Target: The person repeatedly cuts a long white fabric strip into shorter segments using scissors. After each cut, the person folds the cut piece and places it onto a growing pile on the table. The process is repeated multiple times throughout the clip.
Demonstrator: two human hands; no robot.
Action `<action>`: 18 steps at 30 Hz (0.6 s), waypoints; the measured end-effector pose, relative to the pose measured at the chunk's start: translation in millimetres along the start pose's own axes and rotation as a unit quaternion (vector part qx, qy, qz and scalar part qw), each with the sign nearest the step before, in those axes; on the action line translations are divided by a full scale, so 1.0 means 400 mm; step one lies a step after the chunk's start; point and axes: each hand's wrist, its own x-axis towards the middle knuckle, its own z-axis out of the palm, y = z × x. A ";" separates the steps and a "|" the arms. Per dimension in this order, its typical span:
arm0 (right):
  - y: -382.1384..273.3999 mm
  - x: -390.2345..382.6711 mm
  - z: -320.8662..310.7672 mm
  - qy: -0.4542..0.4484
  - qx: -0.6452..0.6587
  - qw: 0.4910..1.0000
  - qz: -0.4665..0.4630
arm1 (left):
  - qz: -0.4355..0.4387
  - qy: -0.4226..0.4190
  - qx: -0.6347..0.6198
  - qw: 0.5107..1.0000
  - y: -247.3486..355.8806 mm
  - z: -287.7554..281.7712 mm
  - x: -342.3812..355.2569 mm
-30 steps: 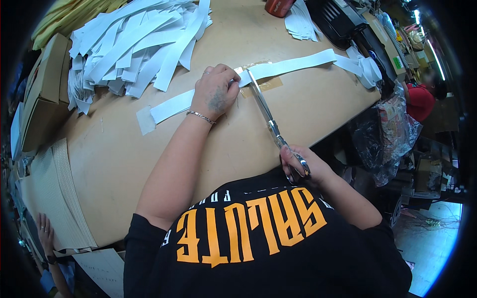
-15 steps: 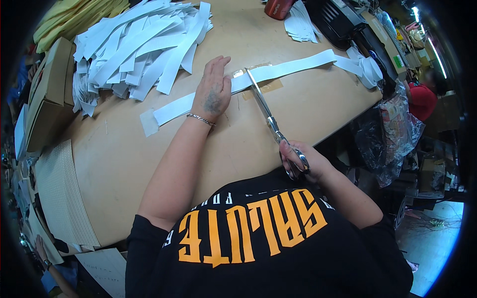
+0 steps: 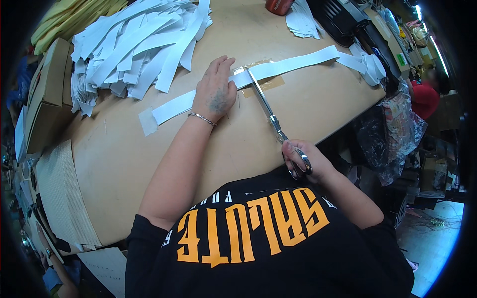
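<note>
Head cam, L of worn pair, wide fisheye: looks steeply dn fr. above wearer's shirt (image 3: 298, 270), nearest at btm; faces fwd over table (image 3: 124, 149) at close range; str. edges bend twd dark rim.

- Your black shirt (image 3: 278, 270) carries large orange letters (image 3: 242, 234), upside down, and smaller white lettering (image 3: 215, 197).
- At your left, a white sheet (image 3: 107, 270) bears faint handwriting.
- On the red can (image 3: 279, 6), print too small to read.

1 long white strip (image 3: 293, 64) is lying slantwise, its right end curling loosely, while silver metal scissors (image 3: 273, 120) are slanting too, blades reaching the strip, handles on its near side.
</note>
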 end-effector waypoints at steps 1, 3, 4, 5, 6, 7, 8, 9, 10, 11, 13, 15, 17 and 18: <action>0.002 0.001 -0.003 -0.005 0.007 1.000 0.000 | 0.000 -0.002 0.007 1.000 0.003 -0.002 -0.001; 0.006 0.003 -0.005 -0.007 0.020 1.000 -0.003 | 0.000 -0.006 0.021 1.000 0.005 -0.003 -0.002; 0.008 0.005 -0.006 -0.010 0.027 1.000 -0.005 | 0.002 -0.005 0.027 1.000 0.003 -0.002 -0.003; 0.011 0.006 -0.004 -0.009 0.035 0.999 -0.005 | 0.005 -0.004 0.033 0.999 0.000 0.000 -0.004; 0.014 0.008 -0.001 -0.008 0.042 0.999 -0.005 | 0.007 -0.003 0.039 0.999 -0.002 0.000 -0.004; 0.015 0.009 0.001 -0.006 0.050 0.999 -0.004 | 0.005 -0.006 0.040 0.999 -0.003 0.000 -0.004; 0.015 0.010 0.001 -0.001 0.049 0.999 0.002 | 0.003 -0.008 0.041 0.999 -0.002 0.000 -0.004; 0.013 0.010 0.001 0.005 0.049 0.999 0.008 | 0.001 -0.010 0.043 0.999 -0.002 -0.001 -0.004; 0.014 0.010 0.001 0.010 0.048 0.999 0.014 | 0.003 -0.011 0.047 0.999 -0.003 -0.001 -0.004; 0.016 0.013 -0.002 0.004 0.049 0.999 0.013 | 0.004 -0.011 0.050 0.999 -0.004 -0.001 -0.004; 0.020 0.016 -0.011 -0.007 0.050 0.999 0.010 | 0.006 -0.010 0.051 0.999 -0.003 -0.001 -0.004; 0.022 0.019 -0.010 -0.006 0.054 0.998 0.016 | 0.007 -0.009 0.046 0.999 -0.001 -0.001 -0.003; 0.021 0.019 -0.010 -0.001 0.048 0.999 0.020 | 0.007 -0.010 0.051 0.999 -0.002 0.000 -0.003; 0.021 0.019 -0.009 0.002 0.042 0.999 0.022 | 0.006 -0.010 0.054 0.998 -0.002 0.000 -0.002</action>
